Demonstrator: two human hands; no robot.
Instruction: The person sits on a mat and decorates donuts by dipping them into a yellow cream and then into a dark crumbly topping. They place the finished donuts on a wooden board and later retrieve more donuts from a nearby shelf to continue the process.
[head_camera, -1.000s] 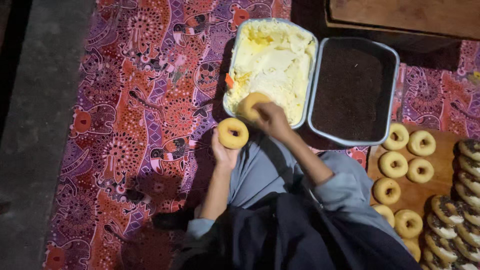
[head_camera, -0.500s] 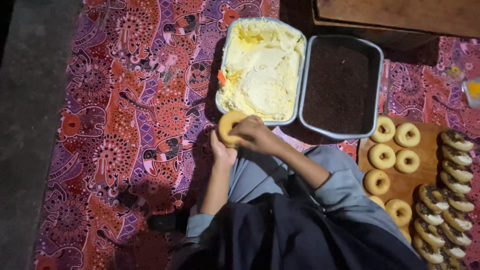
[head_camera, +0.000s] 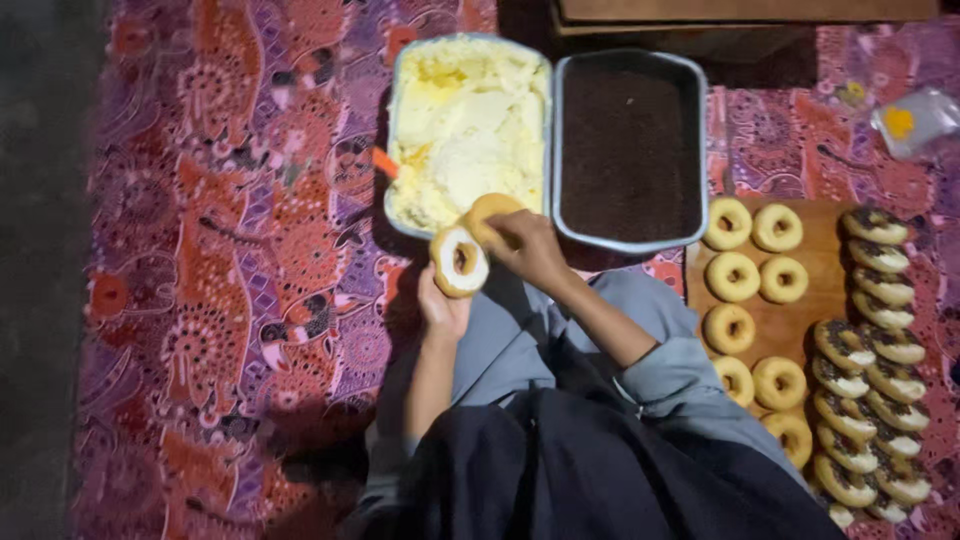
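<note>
Fingers (head_camera: 440, 300) of the left hand (head_camera: 443, 312) cup a doughnut (head_camera: 459, 261) from below and tilt its top toward the camera; that top is already white with cream around the hole. Fingers of the right hand (head_camera: 528, 248) are closed around a second, plain doughnut (head_camera: 487, 216), held just beside the first and over the near edge of the cream tub (head_camera: 468, 50), which is full of pale yellow cream.

Only the head view shows this moment. Touching the cream tub on its right stands a sprinkle tray (head_camera: 630, 150) filled with dark crumbs. Further right a wooden board (head_camera: 820, 290) carries plain doughnuts (head_camera: 752, 262) in two short columns and, along its outer edge, a row of finished doughnuts (head_camera: 872, 350) topped with dark sprinkles. All of it rests on a patterned purple and red cloth (head_camera: 230, 270) on the floor.

Judging by this, the creaming step is in hand: one ring is coated, the other apparently not. A sensible next move would call for turning the coated face downward and pressing it lightly into the dark crumbs, keeping the grip at the rim so the cream is not smeared.
</note>
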